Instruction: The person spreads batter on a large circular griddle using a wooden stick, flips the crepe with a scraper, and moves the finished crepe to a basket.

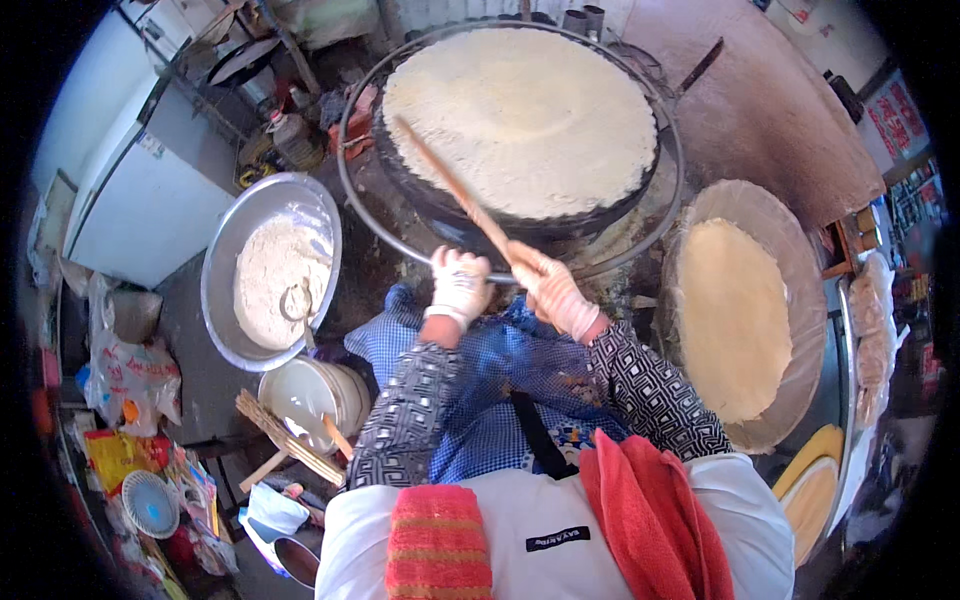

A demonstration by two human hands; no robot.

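One left hand (461, 285) curls by the metal ring (341, 150), grip unclear; the right hand (551, 292) clasps a wooden stick (457, 188) slanting over the pale sheet (525, 110) on the far griddle (600, 217). I'd judge this spreading, needing a low, level sweep.

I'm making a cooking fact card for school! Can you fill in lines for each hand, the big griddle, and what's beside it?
Right hand: gloved, holding a long wooden stick
Left hand: gloved, at the metal ring's near edge; touching is unclear
Griddle: round, dark, topped with a pale batter-like sheet
Left side: metal basin of pale mixture
Right side: plastic-lined container holding yellowish flatbread
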